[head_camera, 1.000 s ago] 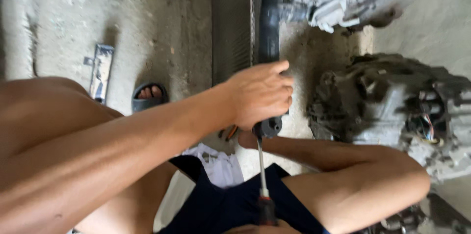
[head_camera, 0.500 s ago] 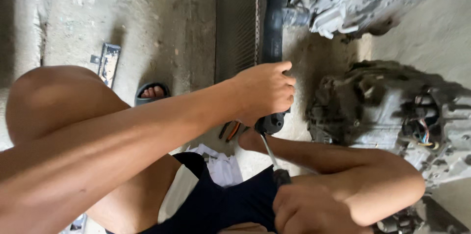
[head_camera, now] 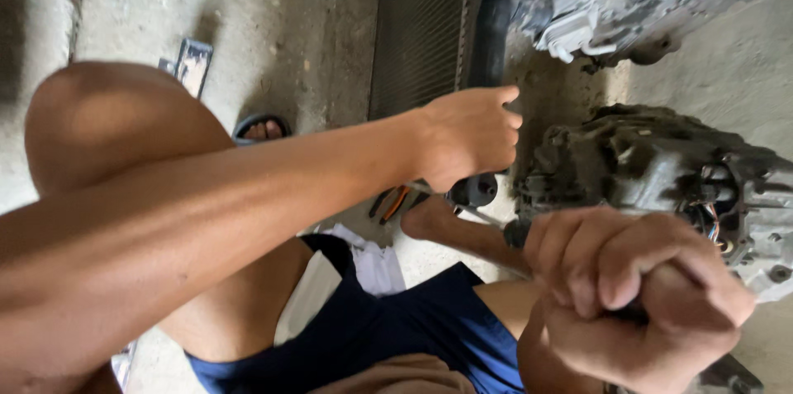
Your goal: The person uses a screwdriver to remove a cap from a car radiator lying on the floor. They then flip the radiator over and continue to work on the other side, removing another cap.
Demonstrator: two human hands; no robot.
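Two hands clenched on a ratchet wrench (head_camera: 483, 196), left hand (head_camera: 471, 142) & right hand (head_camera: 636, 295), over dusty concrete floor (head_camera: 281, 22).

Grimy, matt cast-metal gearbox (head_camera: 661, 171) at right; rough concrete floor (head_camera: 289, 22) upper left; soft blue cloth shorts (head_camera: 388, 336) below.

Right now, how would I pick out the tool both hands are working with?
Start at the big grimy gearbox casing on the concrete floor at right. Just left of it the left hand closes over a black round socket head; a thin metal shaft runs from it toward the right hand, fisted low in front. Unlike the orange-handled pliers lying beside it, it is held off the floor.
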